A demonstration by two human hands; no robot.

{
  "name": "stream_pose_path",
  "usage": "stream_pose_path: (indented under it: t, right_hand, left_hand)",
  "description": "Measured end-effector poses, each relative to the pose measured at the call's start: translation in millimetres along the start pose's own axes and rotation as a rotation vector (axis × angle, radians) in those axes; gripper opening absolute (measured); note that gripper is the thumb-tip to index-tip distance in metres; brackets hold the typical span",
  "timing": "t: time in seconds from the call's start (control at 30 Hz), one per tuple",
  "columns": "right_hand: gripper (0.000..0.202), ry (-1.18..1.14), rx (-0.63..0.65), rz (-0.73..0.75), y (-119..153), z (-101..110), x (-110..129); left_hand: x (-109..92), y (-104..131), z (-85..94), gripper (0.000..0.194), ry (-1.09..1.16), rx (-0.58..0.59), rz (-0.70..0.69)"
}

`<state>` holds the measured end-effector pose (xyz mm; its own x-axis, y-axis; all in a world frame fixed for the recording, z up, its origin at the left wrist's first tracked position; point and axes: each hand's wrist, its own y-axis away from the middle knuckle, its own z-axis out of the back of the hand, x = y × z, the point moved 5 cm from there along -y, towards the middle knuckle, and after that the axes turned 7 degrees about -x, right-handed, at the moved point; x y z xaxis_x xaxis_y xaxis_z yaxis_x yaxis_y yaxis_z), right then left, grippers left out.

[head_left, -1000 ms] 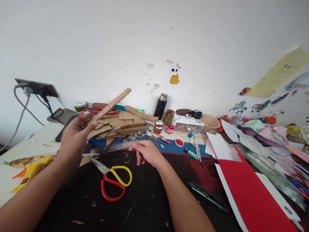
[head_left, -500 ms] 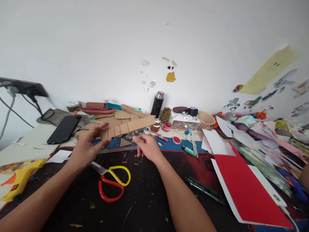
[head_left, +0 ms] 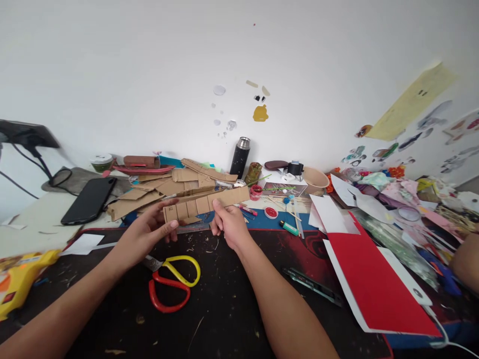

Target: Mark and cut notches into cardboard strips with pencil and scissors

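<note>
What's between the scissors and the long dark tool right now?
In the head view, the right forearm crosses the stretch between them, above the black mat.

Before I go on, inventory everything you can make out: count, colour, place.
Cardboard strip: one, brown, centre
Cardboard scraps: many, brown, behind the strip
Scissors: one, red and yellow handles, near centre
Phone: one, black, left
Glue gun: one, yellow, left edge
Socket bar: one, dark, upper left
Flask: one, black, rear centre
Bowl: one, beige, right of flask
Lighter: one, green, right of centre
Sheet: one, red, right
Craft clutter: uncountable, mixed colours, rear and right
Left hand: one, bare, at strip's left end
Right hand: one, bare, gripping strip
</note>
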<state>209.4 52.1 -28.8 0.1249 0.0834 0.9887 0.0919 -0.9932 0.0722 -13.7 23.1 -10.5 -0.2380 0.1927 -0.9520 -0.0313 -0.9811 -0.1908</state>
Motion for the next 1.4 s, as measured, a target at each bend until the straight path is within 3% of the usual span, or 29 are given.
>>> stream_pose_path:
  t: [0.07,0.23,0.4,0.5,0.57,0.67,0.8,0.97,1.13,1.27,1.4]
  right_hand:
    - [0.086,0.007,0.022,0.006,1,-2,-2]
    - [0.074,-0.056,0.065,-0.02,3,-7,-4]
    - [0.073,-0.295,0.059,-0.086,1,-6,2]
    - [0.07,-0.321,0.022,-0.122,-2,-4,1]
    - [0.067,-0.286,-0.016,-0.131,-3,-2,-2]
    - [0.064,-0.236,-0.034,-0.123,-2,0,-4]
    - [0.062,-0.178,0.092,-0.079,5,-8,1]
    - [0.059,0.002,0.319,-0.054,22,-28,-1]
    - [0.052,0.167,0.383,-0.086,30,-39,-14]
    - [0.049,0.172,0.388,-0.072,31,-42,-16]
    - [0.043,0.232,0.345,0.079,30,-42,-9]
  left_hand:
    - [-1,-1,-2.7,0.057,0.011,0.017,0.026]
    - [-3,0,1.9,0.048,0.007,-0.072,-0.01]
    - [-8,7,20.4,0.029,-0.312,-0.3,-0.331]
    - [-8,12,18.6,0.039,-0.454,-0.253,-0.505]
    - [-6,13,13.8,0.044,-0.469,-0.19,-0.517]
    - [-6,10,9.6,0.057,-0.387,-0.193,-0.404]
    - [-6,3,9.7,0.055,-0.065,-0.239,-0.101]
    - [-4,4,-5.5,0.066,0.221,-0.034,0.165]
    - [-2,11,-19.6,0.05,0.19,0.088,0.269]
    - [-3,7,-18.5,0.049,0.268,-0.004,0.254]
    - [-2,2,-15.7,0.05,0.33,-0.062,0.229]
